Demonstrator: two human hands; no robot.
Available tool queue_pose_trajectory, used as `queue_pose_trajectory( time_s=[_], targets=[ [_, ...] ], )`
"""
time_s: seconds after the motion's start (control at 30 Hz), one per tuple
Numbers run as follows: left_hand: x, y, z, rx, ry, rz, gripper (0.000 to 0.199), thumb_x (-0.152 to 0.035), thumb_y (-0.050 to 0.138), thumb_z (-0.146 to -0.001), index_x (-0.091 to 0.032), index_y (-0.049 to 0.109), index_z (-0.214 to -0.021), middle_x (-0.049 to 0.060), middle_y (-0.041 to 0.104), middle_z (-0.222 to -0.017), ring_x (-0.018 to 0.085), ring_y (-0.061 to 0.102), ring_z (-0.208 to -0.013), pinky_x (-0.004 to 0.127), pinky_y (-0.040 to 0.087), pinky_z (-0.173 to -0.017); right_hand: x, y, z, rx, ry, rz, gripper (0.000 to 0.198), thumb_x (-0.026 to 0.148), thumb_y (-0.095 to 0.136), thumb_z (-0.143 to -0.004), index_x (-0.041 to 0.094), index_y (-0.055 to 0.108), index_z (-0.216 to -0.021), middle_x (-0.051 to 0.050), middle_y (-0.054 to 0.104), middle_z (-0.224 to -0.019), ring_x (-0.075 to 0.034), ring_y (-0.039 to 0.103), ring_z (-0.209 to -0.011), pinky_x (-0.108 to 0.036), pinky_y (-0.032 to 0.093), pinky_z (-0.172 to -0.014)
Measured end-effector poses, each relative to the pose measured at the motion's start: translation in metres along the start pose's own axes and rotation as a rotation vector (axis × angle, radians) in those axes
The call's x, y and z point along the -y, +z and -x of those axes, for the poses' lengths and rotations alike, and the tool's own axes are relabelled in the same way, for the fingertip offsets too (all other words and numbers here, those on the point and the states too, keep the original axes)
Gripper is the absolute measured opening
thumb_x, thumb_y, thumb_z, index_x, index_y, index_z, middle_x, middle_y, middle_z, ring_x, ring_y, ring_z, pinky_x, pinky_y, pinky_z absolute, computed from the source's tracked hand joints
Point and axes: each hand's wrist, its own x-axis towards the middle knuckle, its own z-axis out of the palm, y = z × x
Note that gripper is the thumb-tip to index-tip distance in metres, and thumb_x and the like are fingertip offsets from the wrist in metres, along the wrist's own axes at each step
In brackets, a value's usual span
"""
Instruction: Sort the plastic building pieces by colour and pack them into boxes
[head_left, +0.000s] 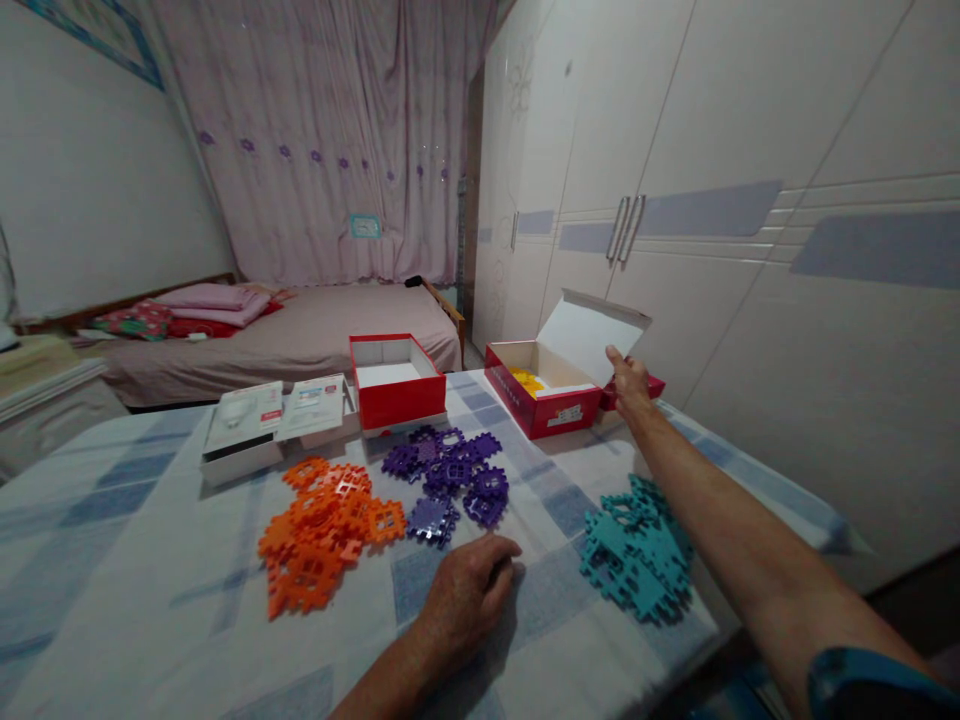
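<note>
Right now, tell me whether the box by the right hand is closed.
No, its lid stands raised at the right hand, and yellow pieces show inside the box.

The right grip (630, 383) holds the lid (581, 335) of a red box (517, 402) with yellow pieces (528, 380) inside. The left grip (474, 588) rests on the surface (180, 640) between orange pieces (319, 525) and teal pieces (637, 565), near purple pieces (450, 470).

there are orange pieces (319, 525), purple pieces (454, 470), teal pieces (641, 560) and yellow pieces (527, 381). the tablecloth (187, 580) is white with blue blocks. the curtain (322, 90) is pale pink with a row of purple flowers, the wardrobe (720, 130) off-white with lavender panels.
</note>
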Motion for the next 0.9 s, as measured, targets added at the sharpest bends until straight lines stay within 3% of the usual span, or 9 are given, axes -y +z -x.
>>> queue_pose_trajectory(
  time_s=[0.13,0.23,0.33,0.47,0.7,0.9],
  targets=[
    [0.002,0.001,0.000,0.005,0.001,-0.002,0.024,-0.018,0.047,-0.087,-0.016,0.068,-0.098,0.005,0.070,-0.090,0.018,0.065,-0.086,0.027,0.046,-0.079,0.011,0.005,-0.001,-0.007,-0.070,0.015,0.068,0.056,0.072,-0.059,0.014,0.053,-0.108,-0.008,0.064,-0.100,-0.018,0.060,-0.088,-0.034,0.050,-0.081],
    [0.004,0.000,0.001,0.001,0.004,-0.003,0.023,-0.019,0.048,-0.087,-0.017,0.068,-0.099,0.005,0.070,-0.091,0.018,0.065,-0.086,0.027,0.046,-0.079,0.020,0.011,0.007,0.076,-0.175,0.072,0.073,0.061,0.065,-0.066,0.014,0.048,-0.120,-0.012,0.060,-0.116,-0.020,0.058,-0.099,-0.037,0.046,-0.089],
    [0.004,0.000,0.001,-0.003,0.008,0.001,0.023,-0.019,0.048,-0.087,-0.018,0.068,-0.099,0.005,0.070,-0.091,0.018,0.065,-0.087,0.026,0.046,-0.079,0.028,0.019,0.022,0.120,-0.208,0.211,0.066,0.067,0.045,-0.080,0.016,0.049,-0.122,-0.014,0.058,-0.120,-0.023,0.055,-0.105,-0.039,0.044,-0.090],
    [0.001,0.000,0.000,-0.008,0.011,0.006,0.023,-0.018,0.048,-0.087,-0.018,0.068,-0.098,0.005,0.070,-0.091,0.018,0.065,-0.086,0.026,0.046,-0.079,0.032,0.033,0.045,0.125,-0.163,0.424,0.061,0.061,0.032,-0.088,0.016,0.050,-0.125,-0.015,0.056,-0.126,-0.026,0.051,-0.113,-0.042,0.039,-0.095],
    [0.002,0.001,0.000,-0.016,0.019,-0.005,0.022,-0.017,0.049,-0.086,-0.018,0.068,-0.098,0.005,0.070,-0.089,0.017,0.065,-0.084,0.025,0.046,-0.077,0.022,0.041,0.074,0.249,-0.248,0.754,0.039,0.033,0.038,-0.089,0.019,0.058,-0.119,-0.011,0.060,-0.124,-0.027,0.047,-0.118,-0.046,0.030,-0.101],
    [0.004,0.002,0.000,-0.013,0.030,-0.002,0.023,-0.017,0.049,-0.086,-0.019,0.067,-0.099,0.004,0.070,-0.090,0.017,0.065,-0.085,0.026,0.046,-0.077,0.024,0.037,0.092,0.428,-0.471,0.787,0.047,0.027,0.043,-0.083,0.018,0.053,-0.128,-0.009,0.054,-0.134,-0.026,0.039,-0.128,-0.048,0.026,-0.106]
  ],
)
